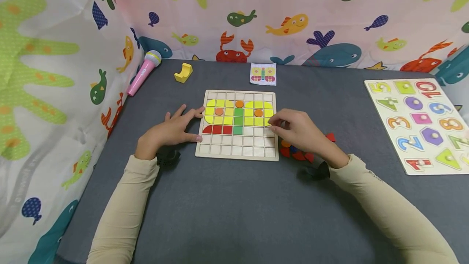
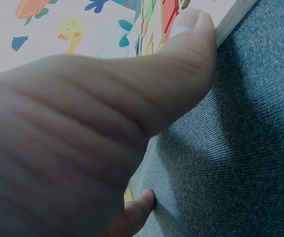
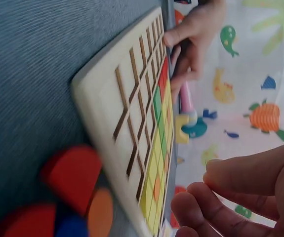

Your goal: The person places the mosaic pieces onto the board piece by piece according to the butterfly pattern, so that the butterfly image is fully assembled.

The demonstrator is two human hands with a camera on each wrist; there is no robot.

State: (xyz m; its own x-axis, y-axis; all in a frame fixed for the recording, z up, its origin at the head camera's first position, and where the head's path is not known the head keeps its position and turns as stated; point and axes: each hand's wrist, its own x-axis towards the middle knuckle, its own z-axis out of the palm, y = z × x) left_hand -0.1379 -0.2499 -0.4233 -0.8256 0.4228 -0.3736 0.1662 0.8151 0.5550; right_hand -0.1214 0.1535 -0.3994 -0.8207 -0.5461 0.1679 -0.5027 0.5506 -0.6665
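Observation:
A wooden grid board (image 1: 220,150) lies on the table, with yellow tiles (image 1: 229,119), orange round tiles (image 1: 239,104), a green column (image 1: 238,120) and a red row (image 1: 222,129) set in its cells. My left hand (image 1: 170,129) rests at the board's left side, fingers spread, its thumb (image 2: 193,44) on the edge. At the right edge, beside the lower corner yellow tile, is my right hand (image 1: 298,129). Its fingers (image 3: 187,207) are bent with the thumb close to them, and nothing shows between the tips. Loose red pieces (image 3: 75,175) lie under that hand, with an orange piece (image 3: 100,212) and a blue one (image 3: 72,227).
Behind the board lies a small picture card (image 1: 263,74) showing a coloured pattern. A yellow curved block (image 1: 183,73) and a pink toy microphone (image 1: 144,72) are at the back left. A number-and-shape puzzle board (image 1: 421,127) lies at the right. A patterned sheet hangs behind and left.

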